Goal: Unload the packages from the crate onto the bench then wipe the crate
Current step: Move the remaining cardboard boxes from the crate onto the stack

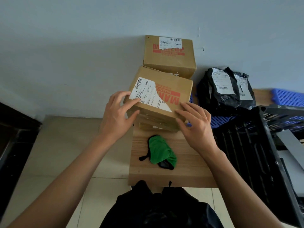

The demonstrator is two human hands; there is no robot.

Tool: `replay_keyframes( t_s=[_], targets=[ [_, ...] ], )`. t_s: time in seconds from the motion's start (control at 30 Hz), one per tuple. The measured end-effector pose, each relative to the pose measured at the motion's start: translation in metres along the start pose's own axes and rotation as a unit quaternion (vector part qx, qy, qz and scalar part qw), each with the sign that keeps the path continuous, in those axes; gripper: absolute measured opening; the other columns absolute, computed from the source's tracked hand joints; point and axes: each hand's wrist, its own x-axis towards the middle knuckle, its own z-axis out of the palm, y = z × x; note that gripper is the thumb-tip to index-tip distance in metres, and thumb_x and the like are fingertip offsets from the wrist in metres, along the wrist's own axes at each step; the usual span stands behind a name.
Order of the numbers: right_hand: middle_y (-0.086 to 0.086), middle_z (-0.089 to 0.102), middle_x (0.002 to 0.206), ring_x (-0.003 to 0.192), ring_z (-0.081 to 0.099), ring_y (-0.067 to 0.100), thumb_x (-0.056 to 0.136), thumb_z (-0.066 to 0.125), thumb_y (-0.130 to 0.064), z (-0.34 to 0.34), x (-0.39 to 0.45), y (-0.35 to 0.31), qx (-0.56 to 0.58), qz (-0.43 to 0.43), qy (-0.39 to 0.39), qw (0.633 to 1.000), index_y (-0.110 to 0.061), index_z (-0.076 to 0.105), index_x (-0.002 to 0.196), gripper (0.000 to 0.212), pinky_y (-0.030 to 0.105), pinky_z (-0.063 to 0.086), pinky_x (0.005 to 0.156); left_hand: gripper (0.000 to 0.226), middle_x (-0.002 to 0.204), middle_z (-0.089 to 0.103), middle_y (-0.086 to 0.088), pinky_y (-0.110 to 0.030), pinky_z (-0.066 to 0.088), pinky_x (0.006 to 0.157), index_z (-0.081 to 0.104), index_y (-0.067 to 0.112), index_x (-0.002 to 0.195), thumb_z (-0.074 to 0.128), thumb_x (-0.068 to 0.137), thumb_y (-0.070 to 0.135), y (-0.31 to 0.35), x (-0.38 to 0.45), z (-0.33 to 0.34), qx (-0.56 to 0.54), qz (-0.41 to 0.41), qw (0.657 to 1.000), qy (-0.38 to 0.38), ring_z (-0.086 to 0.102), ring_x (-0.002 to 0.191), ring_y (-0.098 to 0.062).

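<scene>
A cardboard box (167,89) with red print and a torn white label sits on top of a lower box (156,124) at the far end of the wooden bench (189,171). My left hand (116,116) grips its near left corner, fingers on the label. My right hand (195,127) holds the near right corner with the fingers spread. Behind it, a second printed box (169,58) stands against the wall. The black slatted crate (256,148) is at the right, with a flat grey package (289,145) inside. On the bench near me lies a green cloth (161,152).
Two black mailer bags (218,91) with white labels lie to the right of the boxes, on blue plastic crates (287,97). Dark furniture (13,137) stands at the far left on the tiled floor. A pale wall closes off the back.
</scene>
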Motion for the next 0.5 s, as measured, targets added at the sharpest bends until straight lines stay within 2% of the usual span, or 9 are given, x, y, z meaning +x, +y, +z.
replay_keyframes(
  t_s=[0.1, 0.2, 0.37, 0.5],
  targets=[
    [0.007, 0.065, 0.137, 0.132, 0.054, 0.027, 0.092, 0.072, -0.013, -0.003, 0.004, 0.015, 0.006, 0.023, 0.029, 0.999, -0.012, 0.074, 0.121, 0.029, 0.053, 0.038, 0.109, 0.043, 0.140, 0.055, -0.014, -0.052, 0.055, 0.092, 0.068, 0.015, 0.132, 0.074, 0.090, 0.016, 0.007, 0.001, 0.009, -0.016, 0.020, 1.000, -0.007, 0.050, 0.126, -0.033],
    [0.008, 0.064, 0.138, 0.131, 0.055, 0.028, 0.095, 0.068, -0.008, -0.004, 0.011, 0.029, 0.022, 0.058, 0.034, 0.997, -0.011, 0.074, 0.121, 0.027, 0.056, 0.042, 0.106, 0.040, 0.139, 0.056, -0.015, -0.051, 0.055, 0.093, 0.069, 0.013, 0.131, 0.073, 0.091, 0.009, 0.015, 0.008, 0.016, -0.023, 0.029, 0.999, -0.009, 0.051, 0.126, -0.033],
    [0.007, 0.062, 0.141, 0.132, 0.053, 0.024, 0.098, 0.063, -0.009, -0.003, 0.018, 0.038, 0.067, 0.096, 0.022, 0.993, -0.013, 0.072, 0.124, 0.028, 0.059, 0.049, 0.099, 0.035, 0.135, 0.058, -0.015, -0.050, 0.055, 0.096, 0.071, 0.011, 0.125, 0.074, 0.090, 0.009, 0.021, 0.022, 0.023, -0.015, 0.026, 1.000, -0.006, 0.053, 0.123, -0.035],
    [0.004, 0.061, 0.142, 0.130, 0.055, 0.019, 0.098, 0.063, -0.008, -0.005, 0.018, 0.037, 0.100, 0.124, 0.024, 0.987, -0.014, 0.072, 0.124, 0.029, 0.051, 0.048, 0.105, 0.032, 0.129, 0.061, -0.014, -0.047, 0.055, 0.095, 0.073, 0.011, 0.122, 0.074, 0.090, 0.011, 0.024, 0.024, 0.026, -0.013, 0.021, 1.000, -0.003, 0.053, 0.120, -0.036]
  ],
)
